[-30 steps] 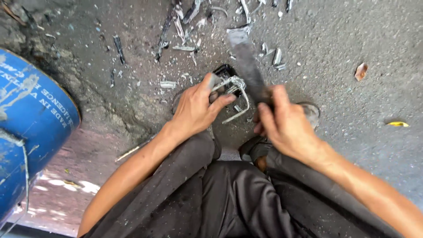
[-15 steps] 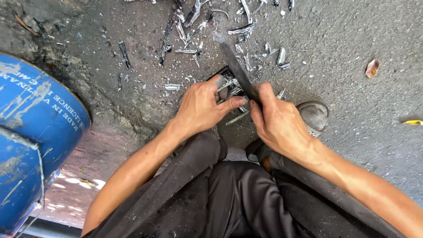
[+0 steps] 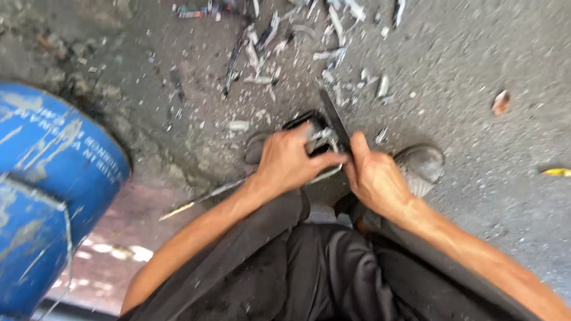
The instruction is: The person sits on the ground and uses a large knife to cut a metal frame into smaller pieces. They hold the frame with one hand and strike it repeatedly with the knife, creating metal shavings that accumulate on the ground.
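A squatting person works a dark blade against a metal piece on gritty concrete ground.

At the centre of the frame the left hand (image 3: 291, 160) lies curled over a small bent metal piece (image 3: 326, 141), fingers closed on it and pinning it against a black block (image 3: 304, 123) on the ground (image 3: 476, 59). Just to its right, the right hand (image 3: 373, 175) is fisted round the lower end of a long dark blade (image 3: 334, 122), which slants up and to the left so that its edge meets the metal piece. Pale metal scraps (image 3: 333, 59) lie scattered across the upper middle of the frame. A worn shoe (image 3: 423, 163) shows right of the right hand, black trousers (image 3: 321, 273) fill the bottom, and a blue drum (image 3: 47, 190) stands at the left edge.
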